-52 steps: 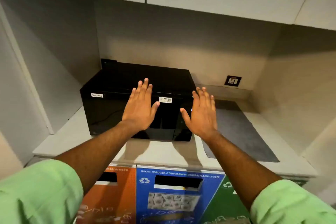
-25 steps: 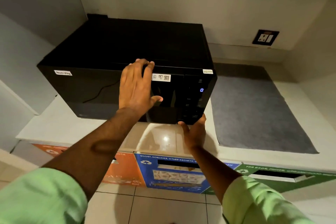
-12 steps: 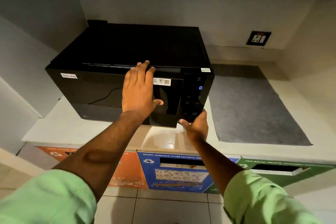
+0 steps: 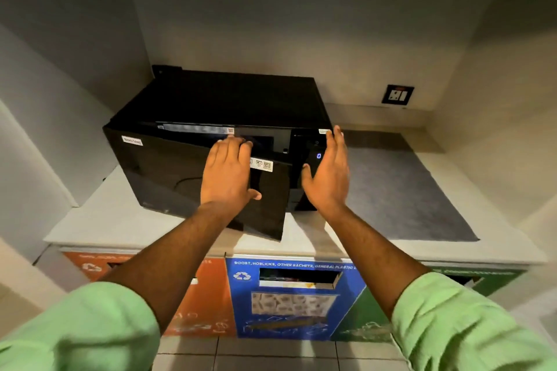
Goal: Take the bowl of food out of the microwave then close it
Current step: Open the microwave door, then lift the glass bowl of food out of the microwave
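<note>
A black microwave [image 4: 235, 99] stands on a pale counter [image 4: 99, 226] in an alcove. Its glossy door [image 4: 168, 178] is swung partly outward, hinged on the left, with the free edge toward me. My left hand [image 4: 227, 173] lies over the door's top edge, fingers curled behind it. My right hand [image 4: 330, 173] hovers with fingers apart in front of the control panel [image 4: 313, 147], holding nothing. The inside of the microwave is dark and the bowl of food is hidden from view.
A grey mat [image 4: 401, 190] covers the counter right of the microwave. A wall socket [image 4: 398, 95] sits on the back wall. Below the counter are orange [image 4: 205, 304], blue [image 4: 295, 298] and green [image 4: 376, 319] recycling bin fronts. Walls close in on both sides.
The microwave door has swung from shut to partly open under my left hand. My right hand has risen from the microwave's lower right corner to in front of the control panel.
</note>
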Demonstrator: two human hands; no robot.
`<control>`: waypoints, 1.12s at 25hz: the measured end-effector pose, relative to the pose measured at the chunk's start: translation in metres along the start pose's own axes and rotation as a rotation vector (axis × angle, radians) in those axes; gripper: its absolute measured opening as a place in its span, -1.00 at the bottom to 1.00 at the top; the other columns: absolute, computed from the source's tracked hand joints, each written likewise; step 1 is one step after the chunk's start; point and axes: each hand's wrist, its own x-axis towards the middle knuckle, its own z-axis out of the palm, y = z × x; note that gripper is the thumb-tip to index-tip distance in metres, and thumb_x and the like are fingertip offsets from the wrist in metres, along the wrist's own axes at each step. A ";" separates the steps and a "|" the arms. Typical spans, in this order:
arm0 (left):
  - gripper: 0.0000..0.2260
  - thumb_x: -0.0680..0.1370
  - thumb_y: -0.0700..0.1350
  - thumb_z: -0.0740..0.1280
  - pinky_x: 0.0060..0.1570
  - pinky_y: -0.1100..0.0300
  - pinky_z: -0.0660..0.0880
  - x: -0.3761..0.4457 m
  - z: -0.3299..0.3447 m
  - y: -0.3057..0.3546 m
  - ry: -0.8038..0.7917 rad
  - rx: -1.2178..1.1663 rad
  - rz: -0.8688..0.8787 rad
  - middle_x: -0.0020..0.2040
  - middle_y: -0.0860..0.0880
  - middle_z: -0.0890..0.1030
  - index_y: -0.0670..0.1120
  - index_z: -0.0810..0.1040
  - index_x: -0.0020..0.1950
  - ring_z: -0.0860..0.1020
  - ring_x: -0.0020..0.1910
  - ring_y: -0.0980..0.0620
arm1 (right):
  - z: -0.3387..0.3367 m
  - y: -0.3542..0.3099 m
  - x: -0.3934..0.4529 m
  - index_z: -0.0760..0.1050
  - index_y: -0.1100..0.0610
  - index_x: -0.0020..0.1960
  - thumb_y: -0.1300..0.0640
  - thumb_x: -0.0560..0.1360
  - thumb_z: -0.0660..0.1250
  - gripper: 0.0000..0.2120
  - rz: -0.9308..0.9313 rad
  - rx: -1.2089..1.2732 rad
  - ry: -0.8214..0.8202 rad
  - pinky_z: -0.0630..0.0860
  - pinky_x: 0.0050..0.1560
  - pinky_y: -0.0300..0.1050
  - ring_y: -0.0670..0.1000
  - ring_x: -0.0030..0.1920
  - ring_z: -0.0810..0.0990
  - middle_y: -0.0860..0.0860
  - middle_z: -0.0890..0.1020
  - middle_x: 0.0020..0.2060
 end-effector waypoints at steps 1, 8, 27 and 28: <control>0.03 0.11 0.28 0.62 0.52 -0.07 0.25 -0.008 -0.006 -0.002 -0.018 0.008 0.010 0.39 -0.13 0.45 -0.09 0.30 0.43 0.36 0.47 -0.16 | -0.005 -0.006 0.003 0.07 0.06 0.62 0.08 0.48 0.45 -0.16 -0.051 -0.088 -0.018 0.18 0.60 0.09 0.08 0.66 0.07 0.01 0.08 0.67; -0.27 0.30 0.05 0.34 0.53 -0.02 0.22 -0.063 -0.058 -0.030 -0.133 -0.188 0.060 0.38 -0.15 0.46 -0.12 0.30 0.44 0.38 0.43 -0.15 | -0.019 -0.027 0.009 0.07 0.12 0.63 -0.03 0.49 0.42 -0.15 -0.148 -0.333 -0.200 0.15 0.62 0.17 0.12 0.65 0.10 0.09 0.20 0.63; -0.12 0.54 0.28 0.22 0.57 -0.13 0.03 -0.084 -0.100 -0.136 -0.403 -0.080 -0.536 0.64 -0.28 -0.02 -0.26 -0.05 0.61 -0.01 0.63 -0.27 | -0.041 -0.038 0.000 -0.19 0.08 0.67 0.07 0.50 0.46 0.01 -0.092 -0.371 -0.408 0.13 0.58 0.22 0.13 0.68 -0.15 0.05 -0.10 0.68; -0.11 0.54 0.28 0.21 0.58 -0.13 0.02 -0.088 -0.098 -0.138 -0.389 -0.052 -0.536 0.64 -0.29 -0.02 -0.27 -0.05 0.61 -0.02 0.62 -0.28 | -0.041 -0.036 0.000 -0.19 0.07 0.67 0.06 0.49 0.47 0.02 -0.102 -0.383 -0.407 0.14 0.58 0.23 0.13 0.68 -0.15 0.05 -0.10 0.68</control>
